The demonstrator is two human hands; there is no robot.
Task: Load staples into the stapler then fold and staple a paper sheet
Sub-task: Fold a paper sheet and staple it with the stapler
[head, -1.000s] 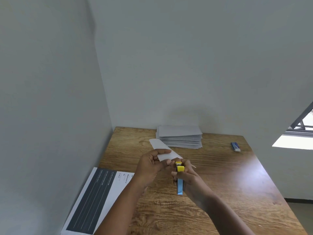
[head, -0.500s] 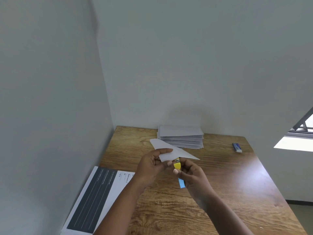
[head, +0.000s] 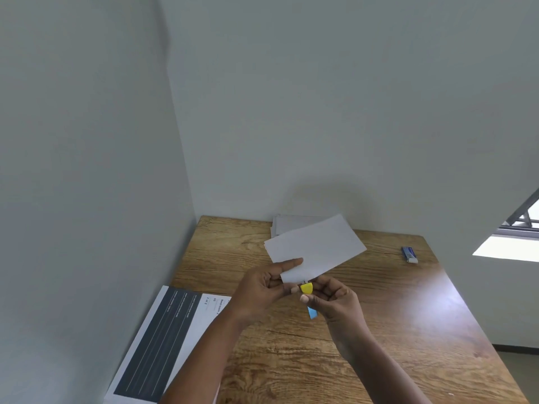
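My left hand (head: 262,290) pinched the folded paper (head: 316,249) steady (corner toward me) so my right hand (head: 335,301), gripping the stapler (head: 306,288), could bite its edge.

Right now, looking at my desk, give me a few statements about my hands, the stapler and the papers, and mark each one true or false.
1. The left hand holds the folded white sheet above the table. True.
2. The right hand grips a red stapler. False: the stapler is yellow, with a blue end showing below the hand.
3. The stapler's front end sits at the sheet's lower edge. True.
4. The blue and white eraser lies on the printed page. False: it lies on bare wood at the far right, apart from the dark printed page at the near left.
5. A stack of white papers lies at the table's far edge, partly behind the held sheet. True.
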